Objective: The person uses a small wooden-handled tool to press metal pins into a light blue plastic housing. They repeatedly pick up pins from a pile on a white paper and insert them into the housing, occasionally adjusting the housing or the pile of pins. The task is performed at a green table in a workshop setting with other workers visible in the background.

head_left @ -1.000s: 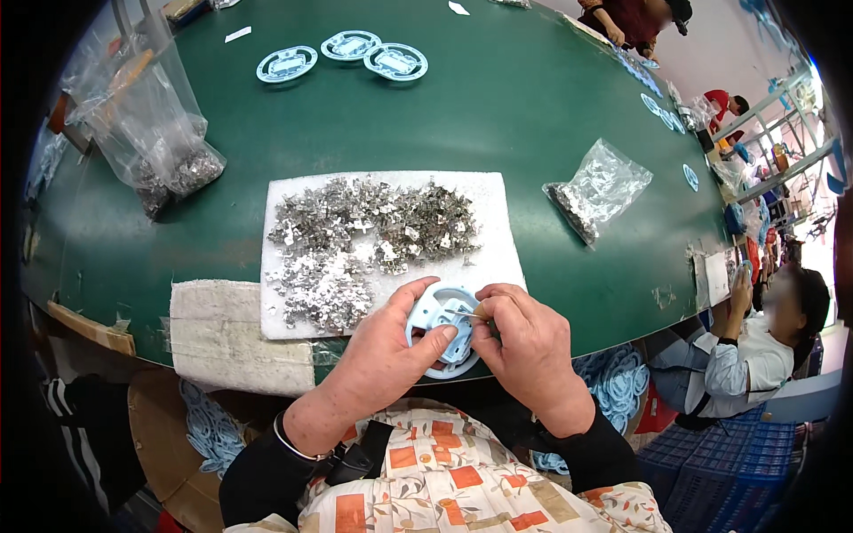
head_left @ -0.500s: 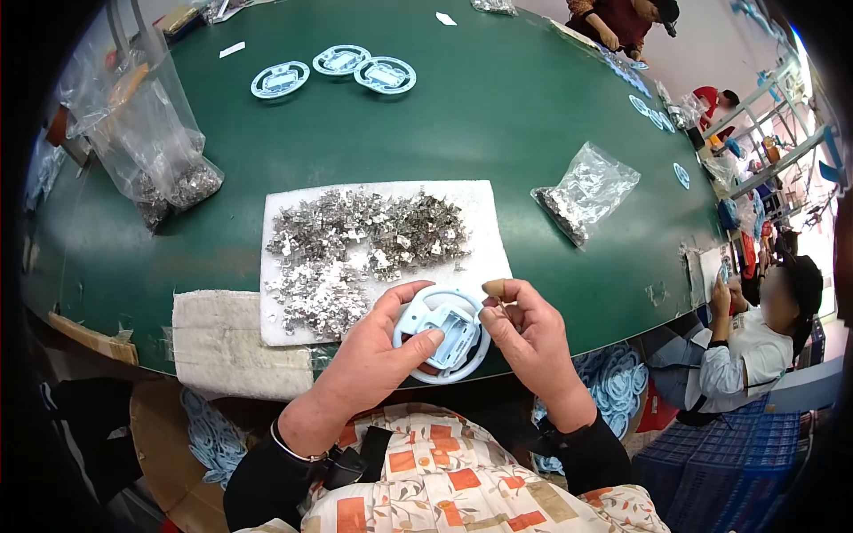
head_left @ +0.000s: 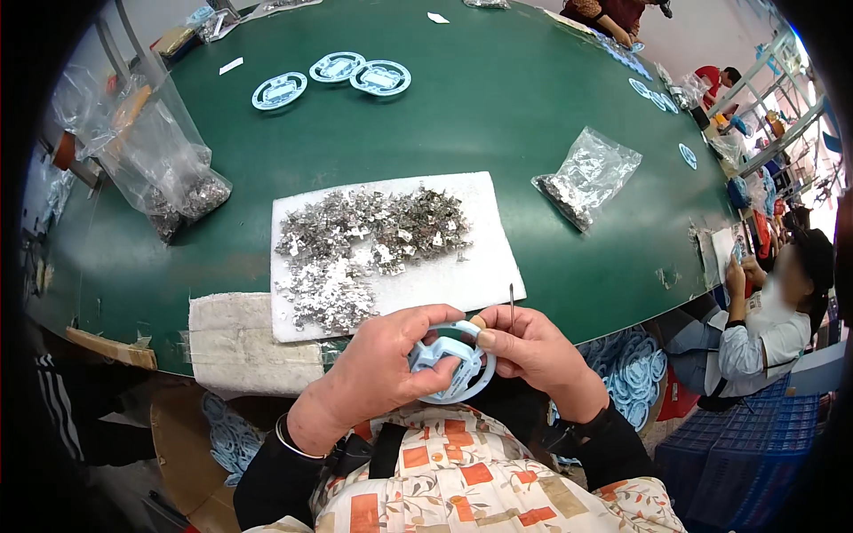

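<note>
A light-blue round plastic part (head_left: 462,384) with an outer ring and a raised centre is tilted in front of me, over the table's near edge. My left hand (head_left: 378,360) is closed around its left side, thumb on the raised centre. At the ring's upper right, my right hand (head_left: 538,351) touches the rim with thumb and forefinger. A thin metal tool (head_left: 512,304) sticks up from the right hand's fingers; its lower end is hidden. Beyond both hands, small shiny metal pieces (head_left: 342,231) lie heaped on a white foam sheet (head_left: 466,289).
Left of the foam lies a folded cloth pad (head_left: 253,342). Clear bags of metal pieces stand left (head_left: 191,191) and lie right (head_left: 573,191). Three blue round parts (head_left: 380,78) rest farther back on the green table (head_left: 426,129). More parts (head_left: 635,377) are piled below right, near a seated person (head_left: 773,306).
The round part has tipped from facing up to a steeper tilt. My right hand has closed in on its rim, and the thin metal tool now shows upright. The whole view has shifted slightly.
</note>
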Tool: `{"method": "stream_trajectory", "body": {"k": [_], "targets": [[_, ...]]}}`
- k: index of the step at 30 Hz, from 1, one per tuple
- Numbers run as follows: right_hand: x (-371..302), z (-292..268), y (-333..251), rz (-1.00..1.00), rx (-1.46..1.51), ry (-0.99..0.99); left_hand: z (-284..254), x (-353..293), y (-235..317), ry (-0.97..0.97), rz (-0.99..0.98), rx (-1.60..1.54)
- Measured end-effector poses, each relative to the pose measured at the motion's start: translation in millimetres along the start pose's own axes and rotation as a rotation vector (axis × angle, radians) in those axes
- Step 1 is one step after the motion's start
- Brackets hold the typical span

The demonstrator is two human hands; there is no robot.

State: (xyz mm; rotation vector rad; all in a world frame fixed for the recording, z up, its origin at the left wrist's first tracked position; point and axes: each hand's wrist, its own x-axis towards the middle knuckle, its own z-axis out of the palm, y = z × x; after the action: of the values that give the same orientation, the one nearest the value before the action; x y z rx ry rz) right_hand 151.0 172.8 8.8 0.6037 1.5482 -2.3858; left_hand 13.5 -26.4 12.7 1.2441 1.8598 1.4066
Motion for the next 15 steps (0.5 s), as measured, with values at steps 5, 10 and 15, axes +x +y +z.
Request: {"method": "stream_trajectory", "body": {"k": [5, 10, 15], "targets": [[1.2, -10.8, -0.9, 0.144, 0.133, -0.214, 1.3, -7.5, 4.0, 0.035, 0.163, 0.045], [-1.8, 0.7, 4.9, -0.069, -0.068, -0.099, 6.3, -16.9, -4.2, 0.094, 0.134, -0.035], [10.4, 11.7, -21.0, -0.127, -0.234, -0.089, -2.5, -26.9, -11.2, 0.096, -0.051, -0.26]]}}
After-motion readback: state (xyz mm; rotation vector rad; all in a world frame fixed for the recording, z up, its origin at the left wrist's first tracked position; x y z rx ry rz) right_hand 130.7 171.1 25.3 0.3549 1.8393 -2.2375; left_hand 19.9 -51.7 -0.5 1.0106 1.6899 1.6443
